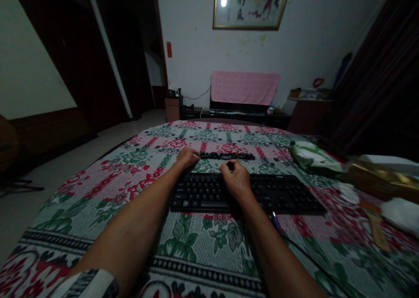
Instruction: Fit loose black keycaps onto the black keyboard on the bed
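A black keyboard (281,193) lies on the flowered tablecloth in front of me. Beyond it, small black pieces that look like keycaps (225,156) form a long row. My left hand (187,157) rests past the keyboard's upper left corner, its fingers drawn together at the row's left end. Whatever may be between those fingertips is hidden. Over the middle of the keyboard, my right hand (237,178) is closed in a pinch around a small dark piece, apparently a keycap (231,166). Its wrist and forearm cover part of the keys.
On the right lie a green and white tissue pack (314,157), a gold box (376,178), crumpled white tissue (348,193) and a wooden-handled brush (376,228). A purple pen-like thing (275,221) and a dark cable (314,261) lie near my right forearm.
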Demonstrator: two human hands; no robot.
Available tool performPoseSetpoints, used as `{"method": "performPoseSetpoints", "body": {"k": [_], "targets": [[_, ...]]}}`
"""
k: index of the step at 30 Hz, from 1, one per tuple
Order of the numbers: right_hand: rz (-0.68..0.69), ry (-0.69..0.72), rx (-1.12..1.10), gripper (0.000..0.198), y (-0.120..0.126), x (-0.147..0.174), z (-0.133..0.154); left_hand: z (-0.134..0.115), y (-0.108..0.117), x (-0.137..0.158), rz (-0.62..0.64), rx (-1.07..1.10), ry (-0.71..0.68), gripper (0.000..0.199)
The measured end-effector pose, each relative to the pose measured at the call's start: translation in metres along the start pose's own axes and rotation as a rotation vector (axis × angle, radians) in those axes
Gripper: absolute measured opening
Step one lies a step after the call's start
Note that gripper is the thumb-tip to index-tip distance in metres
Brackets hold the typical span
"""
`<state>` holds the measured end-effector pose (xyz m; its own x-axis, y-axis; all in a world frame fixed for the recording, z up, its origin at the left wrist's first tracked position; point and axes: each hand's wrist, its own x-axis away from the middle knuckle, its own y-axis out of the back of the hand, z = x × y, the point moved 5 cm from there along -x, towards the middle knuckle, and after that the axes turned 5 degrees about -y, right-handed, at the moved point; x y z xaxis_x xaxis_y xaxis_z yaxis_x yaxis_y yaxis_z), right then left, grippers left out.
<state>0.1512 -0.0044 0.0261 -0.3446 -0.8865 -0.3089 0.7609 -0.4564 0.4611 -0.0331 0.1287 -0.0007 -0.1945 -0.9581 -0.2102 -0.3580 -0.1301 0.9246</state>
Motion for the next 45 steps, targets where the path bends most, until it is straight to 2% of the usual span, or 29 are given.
{"method": "performPoseSetpoints", "body": {"k": [18, 27, 32, 35, 38, 42, 45], "targets": [[0.005, 0.041, -0.055, 0.018, -0.001, 0.002, 0.001, 0.002, -0.003, 0.000, -0.012, 0.021, 0.069, 0.038], [-0.006, 0.046, -0.045, 0.018, -0.002, 0.000, -0.001, 0.003, -0.002, 0.000, -0.005, 0.065, 0.046, 0.042], [0.007, 0.056, -0.068, 0.018, -0.003, 0.001, -0.001, 0.003, 0.002, 0.003, -0.002, 0.129, -0.011, 0.046], [0.007, 0.068, -0.058, 0.017, -0.003, 0.000, 0.001, 0.000, 0.007, 0.010, 0.002, 0.144, -0.006, 0.054], [0.011, 0.051, -0.045, 0.016, -0.002, -0.001, 0.001, -0.006, 0.011, 0.025, 0.093, 0.182, -0.002, 0.046], [0.033, 0.027, -0.059, 0.016, -0.001, -0.003, 0.000, -0.021, 0.012, 0.048, 0.194, 0.319, -0.143, 0.038], [0.052, 0.045, -0.050, 0.017, 0.000, -0.004, 0.000, -0.025, 0.011, 0.060, 0.185, 0.352, -0.191, 0.035]]}}
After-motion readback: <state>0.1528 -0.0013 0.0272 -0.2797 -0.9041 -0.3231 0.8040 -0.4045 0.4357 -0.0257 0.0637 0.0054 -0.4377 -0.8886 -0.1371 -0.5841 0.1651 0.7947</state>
